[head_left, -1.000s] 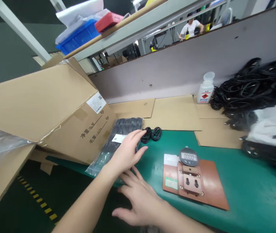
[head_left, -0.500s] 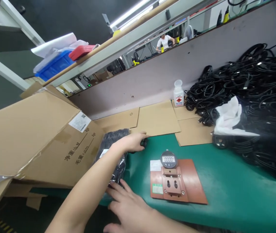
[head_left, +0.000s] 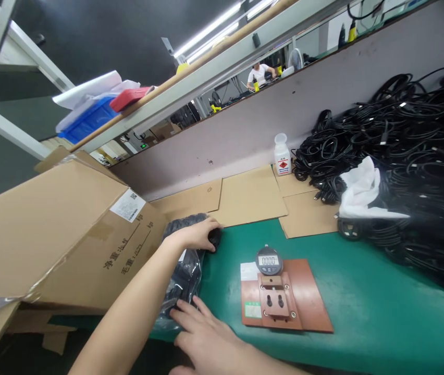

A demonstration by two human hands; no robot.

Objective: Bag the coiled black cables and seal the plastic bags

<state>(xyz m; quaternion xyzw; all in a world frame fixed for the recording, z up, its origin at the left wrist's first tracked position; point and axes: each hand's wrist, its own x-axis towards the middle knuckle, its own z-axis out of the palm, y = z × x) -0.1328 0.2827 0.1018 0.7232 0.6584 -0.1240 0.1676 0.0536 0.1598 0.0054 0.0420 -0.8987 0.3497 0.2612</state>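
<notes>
My left hand (head_left: 202, 233) reaches across with its fingers curled over a black cable coil (head_left: 214, 238), partly hidden by the hand. Under and beside that hand lies a clear plastic bag (head_left: 190, 271) packed with black cables, between the carton and the open bench. My right hand (head_left: 202, 330) has its fingers spread, and their tips touch the near end of the bag. To the right of both hands stands a brown gauge fixture (head_left: 276, 302) with a round digital dial indicator (head_left: 269, 260) reading zero.
A large open carton (head_left: 89, 234) stands at the left. Flat cardboard sheets (head_left: 249, 195) line the back of the green bench (head_left: 362, 312). A white bottle (head_left: 282, 156) stands by a big heap of black cables (head_left: 402, 135) with a white cloth (head_left: 360, 192) on it. Beyond the partition a person works.
My left hand has moved left with the cable coil, bringing it against the bag. My right hand stays at the bag's near end. The view has shifted slightly.
</notes>
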